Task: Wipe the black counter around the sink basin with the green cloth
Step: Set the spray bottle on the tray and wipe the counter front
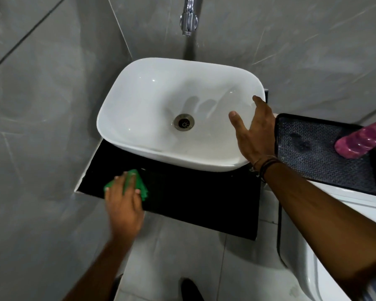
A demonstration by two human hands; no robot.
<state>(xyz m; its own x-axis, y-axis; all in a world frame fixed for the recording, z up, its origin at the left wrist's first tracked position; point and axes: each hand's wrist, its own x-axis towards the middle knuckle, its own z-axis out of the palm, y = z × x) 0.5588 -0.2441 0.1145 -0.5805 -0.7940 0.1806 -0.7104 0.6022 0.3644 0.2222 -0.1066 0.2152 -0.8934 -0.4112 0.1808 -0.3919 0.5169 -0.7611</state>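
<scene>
A white sink basin (156, 101) stands on a black counter (195, 198) in a grey-tiled corner. My left hand (123, 203) presses a folded green cloth (137, 181) flat onto the counter's front left part, just below the basin; the fingers cover most of the cloth. My right hand (254, 131) rests on the basin's right rim with fingers spread and holds nothing. Cords circle its wrist.
A chrome tap (189, 16) juts from the wall above the basin. To the right, a black patterned tray (326, 157) lies on a white surface with a pink bottle (363, 142) on it. Pale floor tiles and a dark shoe (191, 287) show below.
</scene>
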